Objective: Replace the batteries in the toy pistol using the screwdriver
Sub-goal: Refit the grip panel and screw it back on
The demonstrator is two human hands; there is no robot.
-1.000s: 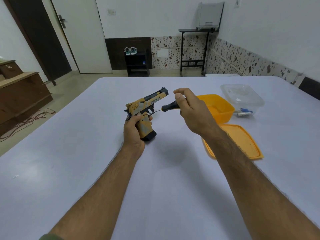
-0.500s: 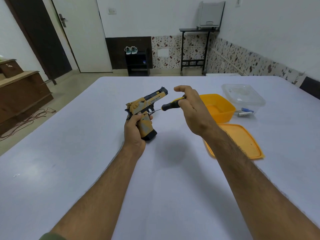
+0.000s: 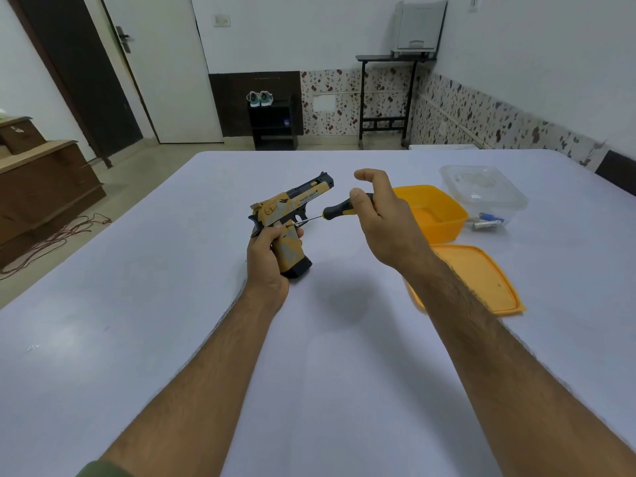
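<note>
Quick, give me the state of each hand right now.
Left hand: closed around the grip of the yellow-and-black plastic toy pistol.
Right hand: holding the black-and-yellow-handled screwdriver, index finger lifted off it.

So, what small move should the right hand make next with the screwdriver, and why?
Probably close the fingers again and give another turn. The screwdriver tip sits at the grip of the toy pistol, which the left hand holds, while the right hand pinches the handle with the index finger lifted, as if re-gripping between turns.
</note>
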